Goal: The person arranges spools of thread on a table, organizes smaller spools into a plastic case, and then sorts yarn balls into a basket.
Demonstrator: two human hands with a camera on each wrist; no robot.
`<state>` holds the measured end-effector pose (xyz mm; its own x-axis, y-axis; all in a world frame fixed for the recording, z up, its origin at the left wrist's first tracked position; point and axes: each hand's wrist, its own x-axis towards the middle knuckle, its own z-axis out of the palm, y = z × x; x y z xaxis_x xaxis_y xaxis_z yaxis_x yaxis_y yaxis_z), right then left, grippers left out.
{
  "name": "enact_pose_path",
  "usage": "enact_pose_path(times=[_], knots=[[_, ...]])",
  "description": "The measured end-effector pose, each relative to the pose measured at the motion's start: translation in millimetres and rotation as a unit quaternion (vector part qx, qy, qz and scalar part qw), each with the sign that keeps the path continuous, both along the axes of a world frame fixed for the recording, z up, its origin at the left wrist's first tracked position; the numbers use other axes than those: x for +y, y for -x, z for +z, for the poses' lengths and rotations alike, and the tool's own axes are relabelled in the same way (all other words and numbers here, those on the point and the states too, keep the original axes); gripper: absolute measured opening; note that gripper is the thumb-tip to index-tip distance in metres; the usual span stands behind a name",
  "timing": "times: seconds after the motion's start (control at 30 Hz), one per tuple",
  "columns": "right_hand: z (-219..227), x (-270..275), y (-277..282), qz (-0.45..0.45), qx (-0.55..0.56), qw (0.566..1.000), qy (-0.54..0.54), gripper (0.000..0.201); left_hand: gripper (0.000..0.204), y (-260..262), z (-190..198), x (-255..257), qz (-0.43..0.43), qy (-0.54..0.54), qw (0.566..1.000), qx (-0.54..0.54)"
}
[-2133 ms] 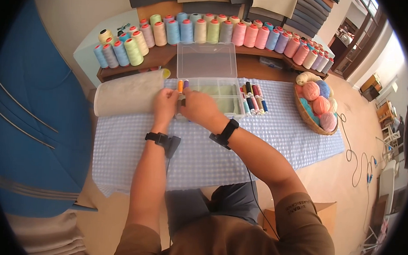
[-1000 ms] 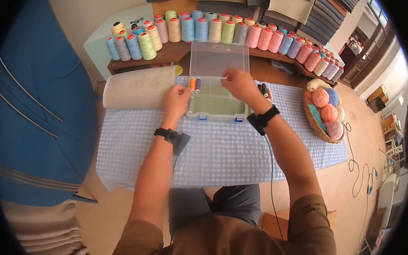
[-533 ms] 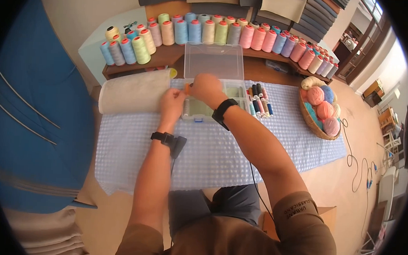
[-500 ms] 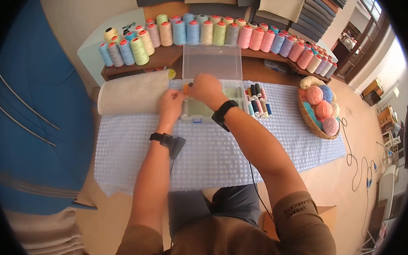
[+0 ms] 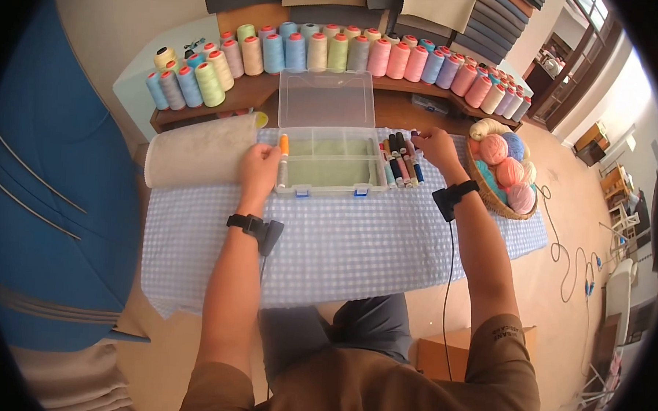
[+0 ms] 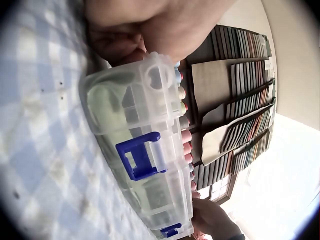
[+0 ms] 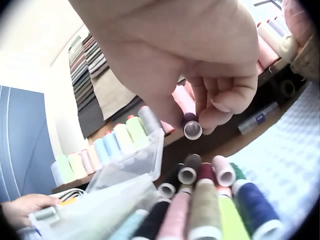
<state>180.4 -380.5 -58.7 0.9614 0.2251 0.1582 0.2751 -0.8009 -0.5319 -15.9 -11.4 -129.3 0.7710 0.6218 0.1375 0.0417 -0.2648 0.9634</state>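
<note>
A clear plastic storage box (image 5: 322, 191) with blue latches stands with its lid (image 5: 326, 101) raised. Along its left side lie an orange thread spool (image 5: 284, 145) and a grey spool (image 5: 282, 172). At the left end of the box, my left hand (image 5: 259, 171) has its curled fingers on the wall; the left wrist view shows them right at that corner. My right hand (image 5: 438, 149) pinches a purple thread spool (image 7: 191, 127) between thumb and fingers, held above a group of several spools (image 7: 204, 207) right of the box.
A rolled pale cloth (image 5: 199, 154) lies left of the box on the checked tablecloth (image 5: 327, 242). A basket (image 5: 499, 200) of yarn balls stands at the right. Large thread cones (image 5: 295, 54) line the shelf behind. A cable (image 5: 450, 299) hangs from the right wrist.
My right hand has gone from the box's left compartment rightward to above the loose spools. The purple spool has left its place beside the orange one. The left hand stays at the box's left end.
</note>
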Motion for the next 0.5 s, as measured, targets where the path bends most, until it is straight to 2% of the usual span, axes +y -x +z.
enact_pose_path(times=[0.17, 0.27, 0.37, 0.4, 0.47, 0.5], knots=[[0.6, 10.6, 10.2, -0.030, 0.006, 0.999, 0.020, 0.036, 0.031, 2.8, 2.9, 0.3, -0.005, -0.014, 1.000, 0.008], [10.9, 26.1, 19.7, -0.018, -0.087, 0.995, -0.045, 0.032, 0.033, 2.4, 3.7, -0.1, 0.002, -0.031, 0.999, 0.006], [36.9, 65.1, 53.1, 0.050, -0.100, 0.992, -0.051, 0.028, 0.034, 2.3, 1.8, 0.3, 0.013, -0.042, 0.999, 0.016], [40.1, 82.4, 65.7, 0.099, -0.094, 0.985, -0.107, 0.025, 0.034, 1.4, 1.4, 1.0, 0.013, -0.044, 0.999, 0.023], [43.0, 115.3, 81.4, 0.222, -0.084, 0.965, -0.109, 0.025, 0.034, 0.1, -1.2, 2.2, 0.012, -0.045, 0.999, 0.028], [46.3, 134.7, 93.0, 0.238, -0.056, 0.966, -0.088, 0.025, 0.033, -1.0, -3.8, 3.0, 0.012, -0.043, 0.999, 0.026]])
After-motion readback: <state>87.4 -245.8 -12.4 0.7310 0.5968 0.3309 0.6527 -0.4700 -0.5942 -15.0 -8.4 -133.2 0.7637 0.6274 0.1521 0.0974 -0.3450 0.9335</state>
